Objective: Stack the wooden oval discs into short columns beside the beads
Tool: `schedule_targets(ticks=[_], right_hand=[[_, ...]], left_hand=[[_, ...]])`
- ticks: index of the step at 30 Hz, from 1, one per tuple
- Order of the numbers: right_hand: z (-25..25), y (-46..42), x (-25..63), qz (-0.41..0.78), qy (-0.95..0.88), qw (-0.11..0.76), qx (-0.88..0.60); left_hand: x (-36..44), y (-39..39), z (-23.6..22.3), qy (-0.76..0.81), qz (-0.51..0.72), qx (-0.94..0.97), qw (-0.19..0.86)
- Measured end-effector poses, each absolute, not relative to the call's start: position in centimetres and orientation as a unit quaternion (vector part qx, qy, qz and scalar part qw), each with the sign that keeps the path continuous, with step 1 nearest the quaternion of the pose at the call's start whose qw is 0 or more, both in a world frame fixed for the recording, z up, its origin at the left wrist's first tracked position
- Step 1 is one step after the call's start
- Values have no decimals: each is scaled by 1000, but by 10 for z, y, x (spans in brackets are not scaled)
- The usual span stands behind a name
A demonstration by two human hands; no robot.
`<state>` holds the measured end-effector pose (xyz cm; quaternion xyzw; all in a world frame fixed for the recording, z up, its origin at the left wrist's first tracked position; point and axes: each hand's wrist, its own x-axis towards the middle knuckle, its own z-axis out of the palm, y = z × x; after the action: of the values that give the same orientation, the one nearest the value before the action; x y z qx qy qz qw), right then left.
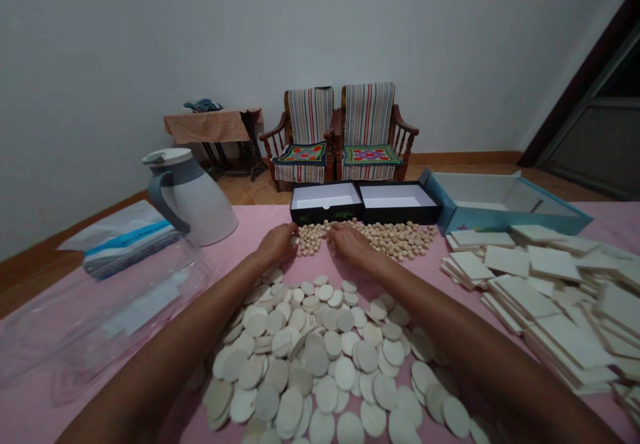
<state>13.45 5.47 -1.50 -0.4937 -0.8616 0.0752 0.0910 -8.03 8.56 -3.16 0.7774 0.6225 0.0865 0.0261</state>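
Note:
Both my arms reach forward over a pile of pale round wooden discs (pixel 320 357) on the pink tablecloth (pixel 240 251). My left hand (pixel 278 242) and my right hand (pixel 349 243) rest with curled fingers at the near edge of a heap of small tan wooden pellets (pixel 380 234). The fingers of each hand press into the pellets; whether any are held is hidden. Just behind the heap stand two open black boxes with white insides, the left box (pixel 325 202) and the right box (pixel 400 201).
A white and grey jug (pixel 190 197) stands at the left, beside a clear plastic bag (pixel 100 304). Stacks of pale square tiles (pixel 555 291) cover the right side, behind them an open blue box (pixel 500 204). Two striped armchairs (pixel 340 134) stand by the far wall.

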Motion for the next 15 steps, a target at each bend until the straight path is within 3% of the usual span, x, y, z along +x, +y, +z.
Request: schedule_targets(ticks=[6, 12, 15], right_hand=[[-9, 44, 167, 131, -871, 119, -459], [-20, 13, 201, 186, -880, 99, -426], [-27, 6, 197, 173, -890, 98, -411]], left_hand=[[-84, 68, -8, 606, 99, 787, 65], [-73, 47, -11, 407, 40, 845, 344], [-61, 49, -20, 408, 53, 852, 323]])
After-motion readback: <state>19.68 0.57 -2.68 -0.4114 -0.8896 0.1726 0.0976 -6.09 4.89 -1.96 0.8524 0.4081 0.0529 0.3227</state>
